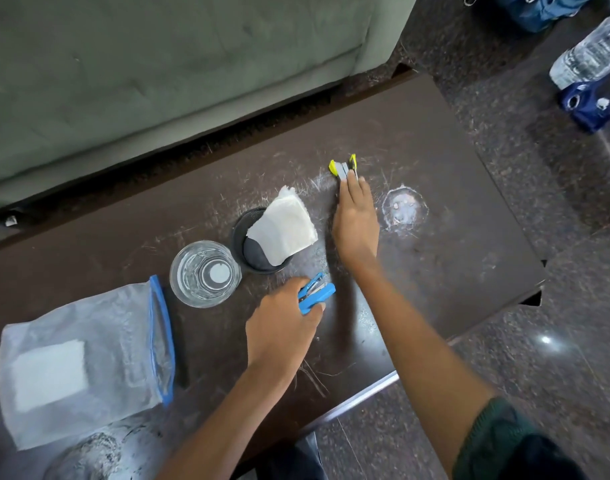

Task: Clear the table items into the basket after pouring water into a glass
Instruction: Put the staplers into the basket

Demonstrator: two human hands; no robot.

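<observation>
1. Nearest me, at the bottom edge and well left of the left hand [282, 327], is a blurred, rounded clear object [85, 455]. I cannot tell what it is, and I see no basket anywhere.
2. Also left of that hand, a clear plastic zip bag with a blue seal [88, 358], with a white sheet inside, lies on the scratched dark brown table [452, 271], not yet cleared.
3. Just beyond and left of the left hand stands a clear round drinking glass [205, 273] with water in it, so I judge the pouring is done.
4. Beyond the left hand and beside the right hand [355, 223], a black round dish [251, 251] carries a white paper napkin [284, 226], both untouched.
5. My left hand is curled round a small blue stapler [317, 294], whose nose pokes out to the right. I cannot tell whether it has left the table.
6. My right hand reaches farthest, fingers straight, with the tips resting on a small grey and yellow stapler-like tool [345, 168]. It is not gripping the tool.
7. Clearing looks barely begun, and every item I can see has yet to go in.
</observation>
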